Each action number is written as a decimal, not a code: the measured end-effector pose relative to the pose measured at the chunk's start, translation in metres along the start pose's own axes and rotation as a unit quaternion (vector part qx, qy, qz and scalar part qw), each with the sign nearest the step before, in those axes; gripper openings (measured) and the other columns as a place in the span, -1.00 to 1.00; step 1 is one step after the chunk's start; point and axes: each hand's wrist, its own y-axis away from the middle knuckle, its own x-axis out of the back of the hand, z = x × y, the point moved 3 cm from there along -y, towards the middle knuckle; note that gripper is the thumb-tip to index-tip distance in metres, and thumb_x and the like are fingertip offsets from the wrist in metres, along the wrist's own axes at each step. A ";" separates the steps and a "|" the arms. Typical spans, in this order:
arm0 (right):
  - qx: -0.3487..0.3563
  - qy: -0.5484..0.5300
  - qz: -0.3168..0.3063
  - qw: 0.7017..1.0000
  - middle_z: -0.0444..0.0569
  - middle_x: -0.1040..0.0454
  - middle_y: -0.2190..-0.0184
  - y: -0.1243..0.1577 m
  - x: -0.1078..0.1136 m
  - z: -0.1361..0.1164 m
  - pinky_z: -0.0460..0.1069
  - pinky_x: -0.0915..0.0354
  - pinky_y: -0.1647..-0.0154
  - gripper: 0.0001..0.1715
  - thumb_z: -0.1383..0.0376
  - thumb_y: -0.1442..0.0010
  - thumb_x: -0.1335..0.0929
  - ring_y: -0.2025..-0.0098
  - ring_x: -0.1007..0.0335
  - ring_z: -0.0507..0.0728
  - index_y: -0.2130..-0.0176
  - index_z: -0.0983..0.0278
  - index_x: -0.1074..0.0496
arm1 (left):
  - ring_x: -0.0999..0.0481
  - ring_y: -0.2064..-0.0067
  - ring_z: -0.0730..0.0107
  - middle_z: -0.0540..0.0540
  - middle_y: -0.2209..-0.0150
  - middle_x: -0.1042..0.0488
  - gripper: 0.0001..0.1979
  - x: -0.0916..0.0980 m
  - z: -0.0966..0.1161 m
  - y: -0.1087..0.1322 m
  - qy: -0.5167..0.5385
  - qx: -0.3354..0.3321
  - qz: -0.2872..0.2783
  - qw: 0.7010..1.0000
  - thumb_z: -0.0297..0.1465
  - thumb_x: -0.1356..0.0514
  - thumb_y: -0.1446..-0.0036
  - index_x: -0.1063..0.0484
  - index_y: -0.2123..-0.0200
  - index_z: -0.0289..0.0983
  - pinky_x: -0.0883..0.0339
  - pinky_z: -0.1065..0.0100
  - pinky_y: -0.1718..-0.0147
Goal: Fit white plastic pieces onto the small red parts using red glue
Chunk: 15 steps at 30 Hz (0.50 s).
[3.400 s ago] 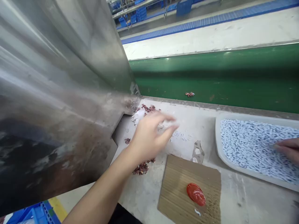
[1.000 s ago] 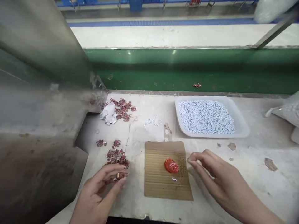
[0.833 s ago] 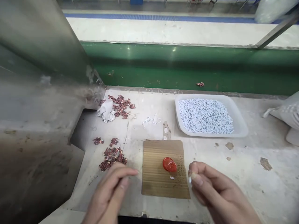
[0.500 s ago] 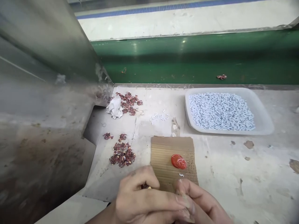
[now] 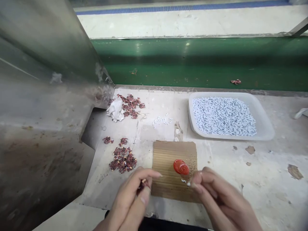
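Observation:
My left hand (image 5: 134,195) is closed around a small dark-red piece (image 5: 142,185) with a yellowish spot, mostly hidden by the fingers. Over the lower right of a cardboard sheet (image 5: 166,173), my right hand (image 5: 214,194) pinches a tiny white piece (image 5: 188,184) between thumb and forefinger. Another small curved white piece (image 5: 183,180) lies on the cardboard just left of these fingertips. Above it is a glossy red patch (image 5: 181,166); whether it is liquid or solid I cannot tell.
Dark-red pieces form a near pile (image 5: 122,160) and a far pile (image 5: 131,104) at left, beside crumpled white paper (image 5: 115,109). A plastic tub (image 5: 264,128) holds many small pale pieces. Loose white pieces (image 5: 160,120) lie mid-table. A metal panel (image 5: 43,128) stands left; a green strip (image 5: 168,64) runs behind.
My hands, together half a second ago, have moved apart. The right hand is now at the cardboard's right side with a tiny white piece; the dark-red piece shows more in the left.

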 end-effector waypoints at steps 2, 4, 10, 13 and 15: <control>0.107 0.192 -0.022 0.975 -0.13 -0.41 0.39 -0.015 0.018 0.005 -0.15 -0.30 0.48 -0.80 0.25 -0.56 -0.26 0.47 -0.43 -0.01 0.13 0.21 -0.43 | -0.62 0.26 0.29 -0.10 0.28 -0.63 -0.73 0.011 -0.004 0.001 -0.044 0.062 0.017 0.997 -0.24 -0.17 -0.44 -0.68 0.03 -0.11 -0.57 0.36 0.20; 0.177 0.305 -0.058 0.934 -0.14 -0.35 0.44 -0.029 0.028 0.007 -0.09 -0.18 0.57 -0.76 0.25 -0.57 -0.21 0.55 -0.35 0.01 0.14 0.23 -0.40 | -0.68 0.22 0.27 -0.07 0.25 -0.70 -0.79 0.019 -0.010 0.001 -0.056 0.112 0.015 0.992 -0.30 -0.25 -0.36 -0.64 0.00 -0.12 -0.61 0.37 0.15; 0.262 0.411 -0.153 0.860 -0.15 -0.21 0.46 -0.043 0.024 -0.001 -0.04 -0.01 0.62 -0.76 0.47 -0.37 -0.15 0.61 -0.24 0.06 0.18 0.26 -0.35 | -0.80 0.25 0.25 -0.02 0.30 -0.78 -0.91 0.029 -0.020 -0.003 0.005 0.128 0.018 0.992 -0.48 -0.45 -0.11 -0.66 0.36 -0.17 -0.69 0.41 0.20; 0.285 0.425 -0.153 0.846 -0.15 -0.24 0.46 -0.043 0.024 -0.005 -0.06 -0.05 0.66 -0.68 0.52 -0.26 -0.14 0.63 -0.27 0.05 0.15 0.27 -0.35 | -0.77 0.36 0.33 0.02 0.36 -0.78 -0.81 0.030 -0.013 -0.011 0.010 0.070 0.018 0.997 -0.55 -0.49 -0.04 -0.76 0.33 -0.12 -0.67 0.48 0.32; 0.292 0.421 -0.152 0.845 -0.14 -0.27 0.46 -0.043 0.026 -0.005 -0.06 -0.09 0.66 -0.68 0.51 -0.29 -0.13 0.63 -0.30 0.05 0.13 0.26 -0.36 | -0.76 0.39 0.36 0.03 0.40 -0.77 -0.75 0.028 -0.007 -0.014 0.009 0.038 0.015 0.999 -0.59 -0.49 -0.03 -0.79 0.30 -0.09 -0.65 0.50 0.35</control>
